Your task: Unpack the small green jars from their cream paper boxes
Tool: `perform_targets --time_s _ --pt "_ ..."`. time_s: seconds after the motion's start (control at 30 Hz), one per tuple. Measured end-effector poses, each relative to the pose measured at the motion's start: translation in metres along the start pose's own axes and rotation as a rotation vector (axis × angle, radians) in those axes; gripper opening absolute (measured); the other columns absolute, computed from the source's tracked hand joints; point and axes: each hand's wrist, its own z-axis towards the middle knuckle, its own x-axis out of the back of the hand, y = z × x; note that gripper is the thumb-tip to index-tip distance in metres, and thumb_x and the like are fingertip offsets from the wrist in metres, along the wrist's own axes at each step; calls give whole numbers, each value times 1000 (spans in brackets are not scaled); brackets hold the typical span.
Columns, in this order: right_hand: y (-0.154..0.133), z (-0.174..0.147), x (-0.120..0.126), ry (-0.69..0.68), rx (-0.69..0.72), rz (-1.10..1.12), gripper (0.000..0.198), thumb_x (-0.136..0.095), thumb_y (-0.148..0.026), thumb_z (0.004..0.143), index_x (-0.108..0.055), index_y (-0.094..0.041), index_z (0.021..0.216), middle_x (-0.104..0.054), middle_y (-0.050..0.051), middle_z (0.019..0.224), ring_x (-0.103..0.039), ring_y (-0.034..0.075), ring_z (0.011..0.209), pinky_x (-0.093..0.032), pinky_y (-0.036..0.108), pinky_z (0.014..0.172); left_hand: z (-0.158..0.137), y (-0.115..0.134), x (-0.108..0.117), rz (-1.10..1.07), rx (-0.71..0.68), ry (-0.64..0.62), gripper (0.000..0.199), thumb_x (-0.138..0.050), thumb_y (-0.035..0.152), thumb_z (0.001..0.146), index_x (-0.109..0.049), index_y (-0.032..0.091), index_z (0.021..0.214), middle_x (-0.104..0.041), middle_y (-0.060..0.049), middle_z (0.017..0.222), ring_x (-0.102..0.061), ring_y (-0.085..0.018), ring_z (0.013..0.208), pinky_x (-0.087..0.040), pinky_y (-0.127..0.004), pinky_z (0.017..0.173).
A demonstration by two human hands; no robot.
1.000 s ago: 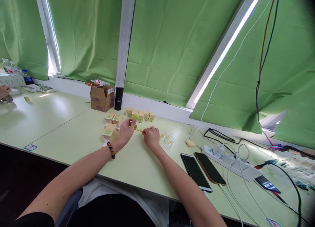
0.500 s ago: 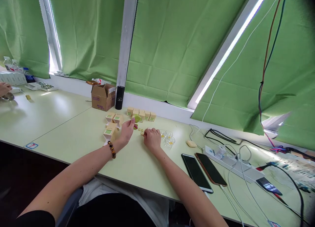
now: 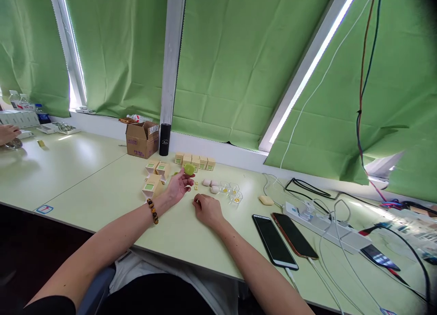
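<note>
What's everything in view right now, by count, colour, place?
case: one, green, in left hand
small pieces: several, yellow, beyond right hand
containers: about three, clear, centre
rounded pieces: three, pale pink, beside containers
small boxes: eight, cream, centre
carton: one, brown, back
canister: one, black, beside carton
lump: one, beige, right
phones: at least two, dark, right
power strip: one, white, right
cables: several, mixed colours, right
bottles: several, clear, blue, far left
curtains: several, green, back
table: one, pale green, foreground
another person's hand: one, far left
bracelet: one, brown, left wrist
left hand: one, centre
right hand: one, centre
</note>
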Motion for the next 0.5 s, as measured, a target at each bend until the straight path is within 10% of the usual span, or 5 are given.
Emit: perform_targets --time_s 0.27,0.5 --pt "0 1 0 47 29 9 17 -55 -24 99 -70 -25 106 -74 3 105 -66 19 92 -37 31 69 7 -1 6 187 -89 14 35 -62 50 93 -70 16 91 -68 -8 84 -62 -16 74 -42 -27 62" --pt "14 9 -7 171 79 -60 26 -57 -23 97 -72 -22 119 -67 10 130 -57 28 120 -43 40 98 10 7 14 1221 -616 195 25 -78 29 80 -74 19 103 -74 -9 95 -62 -28 102 -46 -37 87"
